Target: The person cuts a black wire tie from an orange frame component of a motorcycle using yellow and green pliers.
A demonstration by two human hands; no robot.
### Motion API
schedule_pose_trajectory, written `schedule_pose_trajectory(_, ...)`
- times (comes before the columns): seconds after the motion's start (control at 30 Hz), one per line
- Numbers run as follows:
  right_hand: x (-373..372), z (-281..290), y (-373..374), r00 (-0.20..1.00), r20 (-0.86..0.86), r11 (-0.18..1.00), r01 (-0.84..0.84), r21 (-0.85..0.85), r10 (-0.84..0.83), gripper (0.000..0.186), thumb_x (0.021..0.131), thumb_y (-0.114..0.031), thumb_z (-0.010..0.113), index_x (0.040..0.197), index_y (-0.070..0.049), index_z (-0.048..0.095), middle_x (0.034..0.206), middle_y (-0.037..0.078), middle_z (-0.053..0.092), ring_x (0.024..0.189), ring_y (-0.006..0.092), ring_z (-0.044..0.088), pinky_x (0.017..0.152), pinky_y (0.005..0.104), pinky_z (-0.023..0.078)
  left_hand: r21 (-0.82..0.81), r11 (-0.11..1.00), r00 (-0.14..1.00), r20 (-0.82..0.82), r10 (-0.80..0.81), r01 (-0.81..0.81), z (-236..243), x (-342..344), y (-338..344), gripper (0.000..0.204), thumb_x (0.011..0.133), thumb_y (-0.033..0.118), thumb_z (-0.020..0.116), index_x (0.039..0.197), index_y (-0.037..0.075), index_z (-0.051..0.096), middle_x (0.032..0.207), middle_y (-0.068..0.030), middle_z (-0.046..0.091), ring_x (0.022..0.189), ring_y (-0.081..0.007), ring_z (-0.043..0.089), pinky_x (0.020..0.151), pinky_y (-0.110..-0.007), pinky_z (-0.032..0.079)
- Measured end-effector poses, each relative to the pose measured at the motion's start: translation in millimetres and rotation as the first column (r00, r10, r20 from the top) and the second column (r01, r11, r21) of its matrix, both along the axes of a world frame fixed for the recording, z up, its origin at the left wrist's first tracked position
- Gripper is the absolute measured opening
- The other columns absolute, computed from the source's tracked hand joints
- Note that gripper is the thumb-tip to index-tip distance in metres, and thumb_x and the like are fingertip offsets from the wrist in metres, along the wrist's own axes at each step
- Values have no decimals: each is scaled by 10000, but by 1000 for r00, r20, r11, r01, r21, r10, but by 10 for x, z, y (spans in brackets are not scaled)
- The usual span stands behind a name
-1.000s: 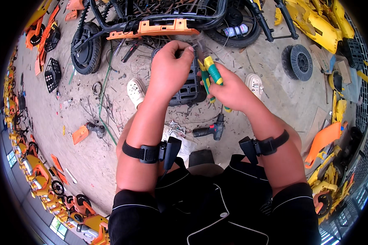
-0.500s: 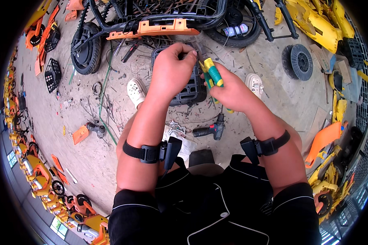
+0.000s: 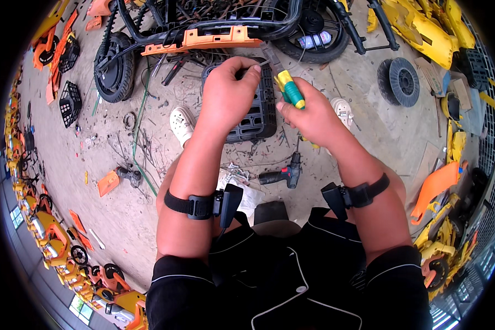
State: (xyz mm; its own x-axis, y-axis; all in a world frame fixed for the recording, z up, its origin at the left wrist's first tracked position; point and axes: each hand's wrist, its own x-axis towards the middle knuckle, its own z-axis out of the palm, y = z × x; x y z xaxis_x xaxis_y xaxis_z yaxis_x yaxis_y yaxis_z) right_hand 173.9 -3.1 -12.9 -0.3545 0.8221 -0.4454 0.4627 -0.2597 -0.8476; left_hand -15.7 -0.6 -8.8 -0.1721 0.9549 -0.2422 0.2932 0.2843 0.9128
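My left hand [image 3: 229,94] is closed in a pinch over the black slotted plastic crate [image 3: 251,131]. A thin dark piece [image 3: 265,62] sticks out from its fingertips; its kind is too small to make out. My right hand [image 3: 313,113] is wrapped round pliers [image 3: 291,91] with green and yellow grips. Their grey metal head points up and away, just right of the thin piece, below the orange panel [image 3: 223,37]. The palm and fingers hide part of the grips.
Ahead stands a black vehicle frame [image 3: 214,26] with a treaded wheel [image 3: 115,69] at its left. A cordless drill [image 3: 283,171] lies on the floor between my legs. To the right are a grey spool [image 3: 402,82] and piled yellow panels [image 3: 423,30]. Scraps litter the concrete.
My right hand has shifted slightly right and turned the pliers, so the second grip is now mostly hidden. The left hand has moved a little left, still pinched.
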Motion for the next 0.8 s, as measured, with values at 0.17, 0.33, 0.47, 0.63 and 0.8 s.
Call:
schedule_pose_trajectory(0.17,-54,5,-34,998,11,998,58,3,-58,335,894,-99,621,1217,-40,553,797,19,570,613,99,554,554,280,457,35,999,1000,2,8,-8,11,9,-2,209,913,168,663,985,-25,700,750,-102,675,675,-147,594,681,-312,498)
schedule_pose_trajectory(0.33,-125,-4,-30,991,92,995,99,12,-99,403,842,-101,605,1232,-24,539,873,129,623,744,246,613,663,364,491,-4,999,996,-76,43,-44,93,78,3,214,904,185,666,951,-21,702,723,-98,665,654,-157,593,667,-316,495)
schedule_pose_trajectory(0.47,-293,94,-57,967,213,990,140,19,-141,529,800,-117,600,1306,-7,494,1014,268,668,963,419,663,815,448,514,-16,996,988,-129,83,-86,92,110,-3,213,888,193,668,936,-11,707,727,-125,673,658,-206,629,676,-337,503)
schedule_pose_trajectory(0.63,-399,22,-90,951,249,982,185,24,-185,550,793,-117,596,1315,9,478,1045,276,665,993,432,655,841,460,512,-4,994,977,-189,104,-107,73,162,-17,201,881,186,658,921,-5,707,735,-155,682,680,-274,663,684,-358,510)
schedule_pose_trajectory(0.8,-265,-125,31,905,248,934,357,-8,-344,540,786,-129,595,1282,50,480,1062,297,659,1022,448,641,868,465,504,17,995,981,-164,103,-101,176,250,-110,194,885,171,655,906,-18,692,705,-145,675,672,-250,663,686,-349,511)
